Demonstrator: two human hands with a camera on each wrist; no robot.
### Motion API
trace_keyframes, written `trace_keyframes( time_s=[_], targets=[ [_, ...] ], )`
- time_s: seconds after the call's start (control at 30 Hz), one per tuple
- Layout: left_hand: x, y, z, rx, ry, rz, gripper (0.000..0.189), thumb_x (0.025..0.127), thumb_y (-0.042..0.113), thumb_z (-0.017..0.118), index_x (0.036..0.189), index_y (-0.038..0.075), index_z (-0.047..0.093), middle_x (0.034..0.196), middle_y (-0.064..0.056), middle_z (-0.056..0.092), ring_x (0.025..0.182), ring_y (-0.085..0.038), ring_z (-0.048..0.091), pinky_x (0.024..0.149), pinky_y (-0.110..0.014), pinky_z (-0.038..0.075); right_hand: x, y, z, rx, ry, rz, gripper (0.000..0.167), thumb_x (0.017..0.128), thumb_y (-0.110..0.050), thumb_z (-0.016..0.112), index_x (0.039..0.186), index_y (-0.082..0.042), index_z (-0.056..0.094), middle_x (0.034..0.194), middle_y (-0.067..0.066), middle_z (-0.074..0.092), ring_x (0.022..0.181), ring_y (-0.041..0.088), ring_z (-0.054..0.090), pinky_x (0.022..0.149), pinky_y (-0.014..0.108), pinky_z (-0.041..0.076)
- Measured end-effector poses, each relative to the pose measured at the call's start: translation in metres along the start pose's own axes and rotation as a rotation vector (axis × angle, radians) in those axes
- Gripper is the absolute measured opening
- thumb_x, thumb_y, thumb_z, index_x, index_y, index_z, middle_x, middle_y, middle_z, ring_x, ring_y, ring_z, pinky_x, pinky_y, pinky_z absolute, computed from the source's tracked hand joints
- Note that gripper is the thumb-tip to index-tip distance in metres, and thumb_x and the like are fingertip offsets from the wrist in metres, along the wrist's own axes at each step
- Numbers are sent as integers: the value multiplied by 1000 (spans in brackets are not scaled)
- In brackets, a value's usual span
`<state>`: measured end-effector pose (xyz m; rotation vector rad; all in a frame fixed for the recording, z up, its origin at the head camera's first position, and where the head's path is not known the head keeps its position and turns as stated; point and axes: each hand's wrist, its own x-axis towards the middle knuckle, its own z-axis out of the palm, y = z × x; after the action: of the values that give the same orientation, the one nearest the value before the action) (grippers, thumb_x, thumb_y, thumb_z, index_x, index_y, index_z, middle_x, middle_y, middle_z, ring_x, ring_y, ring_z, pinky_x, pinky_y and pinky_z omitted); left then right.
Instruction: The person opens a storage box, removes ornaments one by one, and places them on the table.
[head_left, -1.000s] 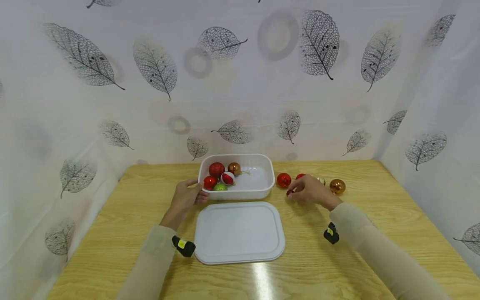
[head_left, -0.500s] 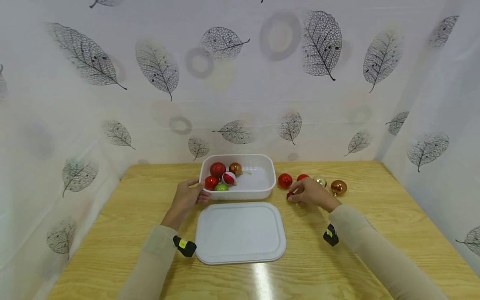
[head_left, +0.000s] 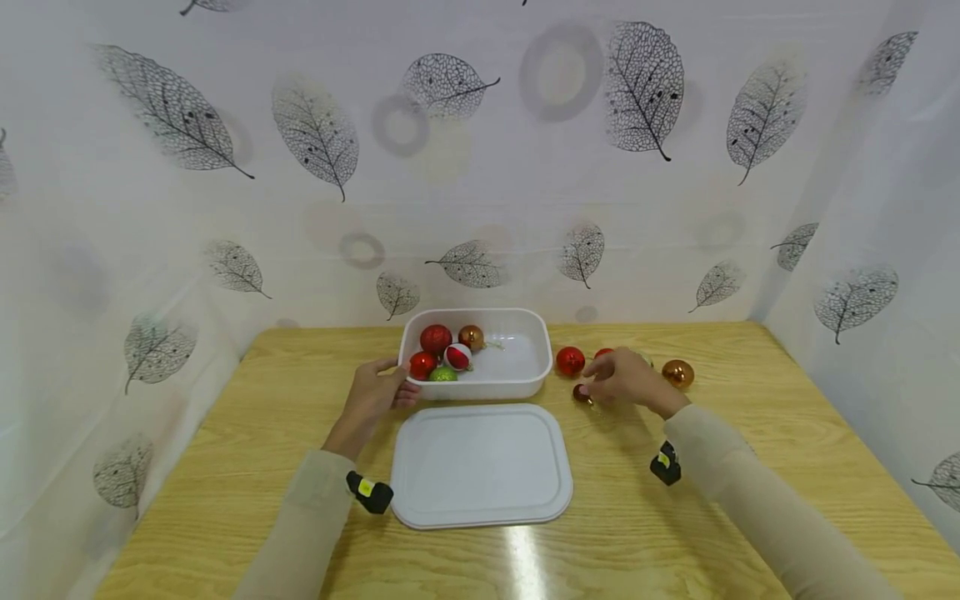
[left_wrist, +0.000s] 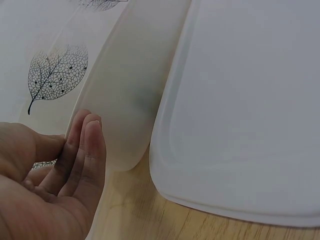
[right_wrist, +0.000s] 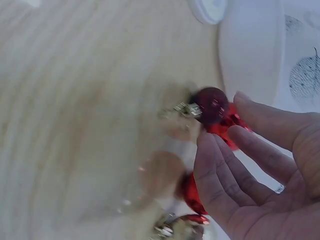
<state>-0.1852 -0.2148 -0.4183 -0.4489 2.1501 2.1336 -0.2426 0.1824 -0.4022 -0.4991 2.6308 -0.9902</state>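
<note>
My left hand pinches the left front corner of a white plastic box, thumb at the rim and fingers against the outer wall. In the box lie a dark red Christmas bauble, a copper one, a red-and-white one, a shiny red one and a green one. A small dark red bauble with a gold cap lies on the table right of the box. Just beyond it, my right hand hovers with thumb and fingers parted, holding nothing.
A white lid lies flat in front of the box. Behind the right hand are a red bauble, another red one and a partly hidden pale gold one; a copper bauble lies farther right. A leaf-print curtain borders the wooden table.
My right fingers have let go of the small dark red bauble and drawn slightly to the right, so its gold cap shows. My left hand keeps its hold on the box.
</note>
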Motion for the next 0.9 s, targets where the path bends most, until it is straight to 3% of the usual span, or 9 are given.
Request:
trace_keyframes(
  time_s=[0.17, 0.33, 0.5, 0.63, 0.9],
  targets=[
    [1, 0, 0, 4, 3, -1, 48, 106, 13, 55, 146, -10, 43, 75, -9, 71, 62, -12, 69, 63, -26, 63, 1, -7, -14, 20, 20, -14, 35, 91, -14, 75, 116, 10, 69, 98, 16, 73, 80, 19, 66, 69, 29, 59],
    [1, 0, 0, 0, 3, 8, 48, 106, 12, 55, 147, -11, 42, 74, -9, 71, 61, -12, 69, 63, -25, 63, 5, -19, -26, 51, 6, 17, 42, 93, -17, 75, 123, 11, 65, 98, 17, 72, 84, 32, 70, 78, 44, 63],
    [0, 0, -1, -4, 4, 6, 50, 106, 11, 55, 147, -11, 40, 74, -9, 71, 61, -12, 69, 62, -25, 63, 13, -36, -32, 8, 4, -4, 42, 93, -21, 74, 124, 6, 66, 109, 21, 71, 91, 37, 71, 82, 47, 62],
    [0, 1, -2, 0, 4, 2, 49, 105, 11, 55, 146, -12, 42, 74, -9, 71, 61, -13, 69, 62, -26, 63, 20, -55, -34, 25, -13, -27, 41, 94, -19, 73, 125, 7, 65, 114, 24, 70, 94, 40, 70, 85, 50, 61],
    [1, 1, 0, 1, 7, -2, 46, 106, 12, 55, 145, -10, 45, 73, -9, 71, 61, -12, 69, 62, -26, 63, 36, -84, -24, 2, -31, -46, 40, 93, -23, 76, 123, 2, 69, 114, 20, 71, 100, 32, 69, 91, 46, 59]
  ],
)
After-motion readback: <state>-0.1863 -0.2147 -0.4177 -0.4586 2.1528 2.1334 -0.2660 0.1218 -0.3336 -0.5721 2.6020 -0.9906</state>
